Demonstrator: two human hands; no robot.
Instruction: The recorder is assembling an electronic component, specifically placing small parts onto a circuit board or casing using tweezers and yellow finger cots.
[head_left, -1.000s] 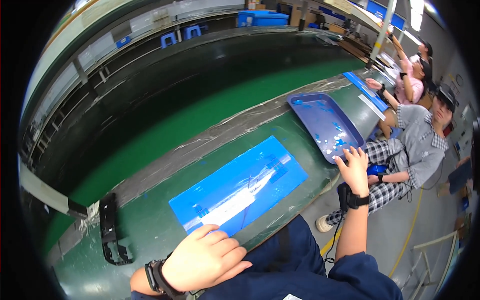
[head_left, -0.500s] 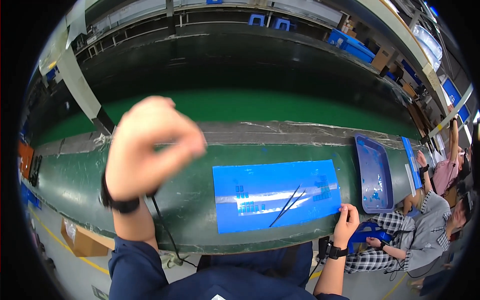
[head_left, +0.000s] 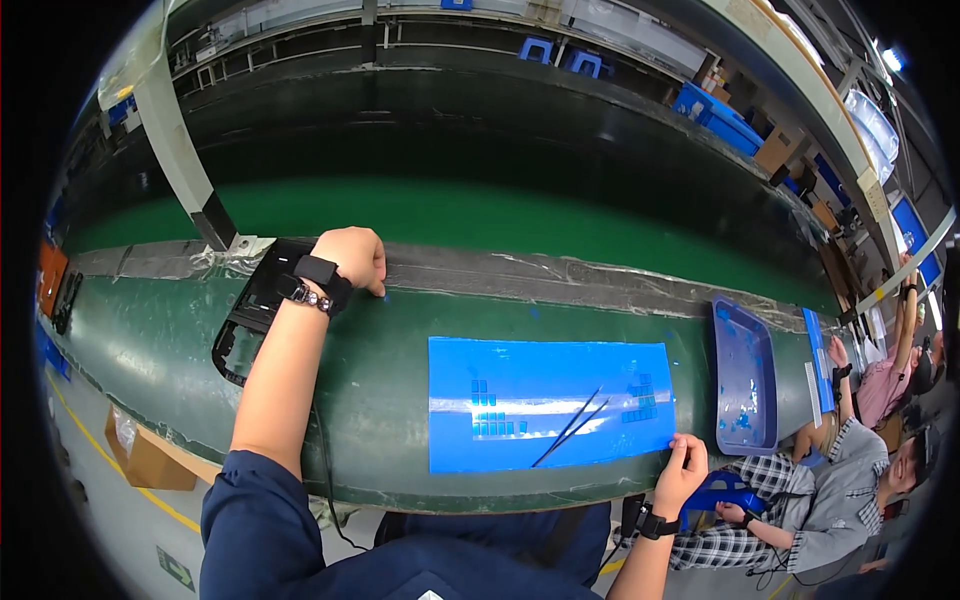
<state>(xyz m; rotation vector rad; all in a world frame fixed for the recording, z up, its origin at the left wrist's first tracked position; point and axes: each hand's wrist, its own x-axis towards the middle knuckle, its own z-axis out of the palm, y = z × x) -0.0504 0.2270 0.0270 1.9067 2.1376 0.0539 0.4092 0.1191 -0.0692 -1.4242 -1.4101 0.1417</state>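
Note:
My left hand (head_left: 355,258) reaches to the far side of the green bench, its fingers curled down and closed. A tiny blue bit shows at its fingertips; whether they hold anything I cannot tell. Beneath that wrist lies a black plastic housing (head_left: 240,343), partly hidden by my forearm. With thumb and forefinger my right hand (head_left: 685,465) pinches the near right corner of a flat blue sheet (head_left: 555,365). Small blue-green rectangular pieces (head_left: 492,429) sit on the sheet in two groups, left and right. Between them, black tweezers (head_left: 572,432) lie slantwise.
A blue-purple tray (head_left: 745,385) with small blue scraps stands right of the sheet. Beyond the bench edge runs a dark green surface (head_left: 480,220). A pale post (head_left: 180,150) rises at the left. A seated co-worker (head_left: 840,490) is at the right; a black cable (head_left: 325,460) hangs over the near edge.
My left hand has come down from above the bench to its far side, uncovering the black housing. My right hand stays at the sheet's corner. The whole view has shifted slightly.

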